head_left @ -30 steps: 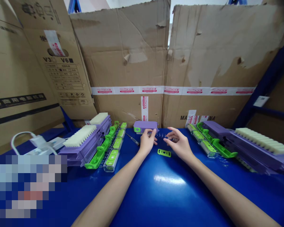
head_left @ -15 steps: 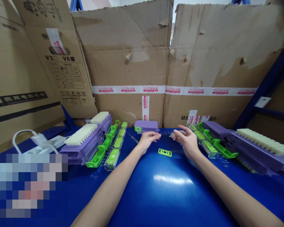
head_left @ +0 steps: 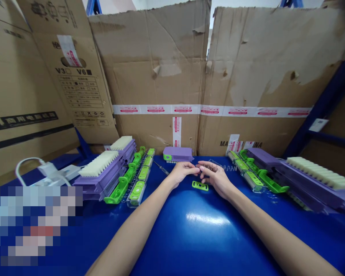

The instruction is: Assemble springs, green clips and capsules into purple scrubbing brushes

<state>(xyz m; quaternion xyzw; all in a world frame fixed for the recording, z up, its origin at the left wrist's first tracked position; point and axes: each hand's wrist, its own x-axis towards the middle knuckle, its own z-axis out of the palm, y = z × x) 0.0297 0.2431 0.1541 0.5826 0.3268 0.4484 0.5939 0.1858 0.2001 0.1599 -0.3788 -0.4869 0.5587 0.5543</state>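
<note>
My left hand (head_left: 182,172) is closed in a pinch at the left end of a thin metal coil spring (head_left: 230,168). The fingertips of my right hand (head_left: 215,178) meet it there, also closed on the spring. From the fingers the spring runs behind my right hand and sticks out beyond it to the right. A flat green slotted plate (head_left: 200,186) lies on the blue table just below the hands. Behind my right hand, the faint outline of something clear shows in part.
A purple block with a green end (head_left: 177,154) stands at the back. Purple housings with cream bristles flank the table, left (head_left: 99,165) and right (head_left: 319,172), beside green brackets (head_left: 126,176) and clear green-topped boxes (head_left: 136,191). A screwdriver (head_left: 161,168) lies left of my hands.
My right hand has moved left to meet my left hand. The spring, earlier spanning the gap between the hands, now extends out past my right hand.
</note>
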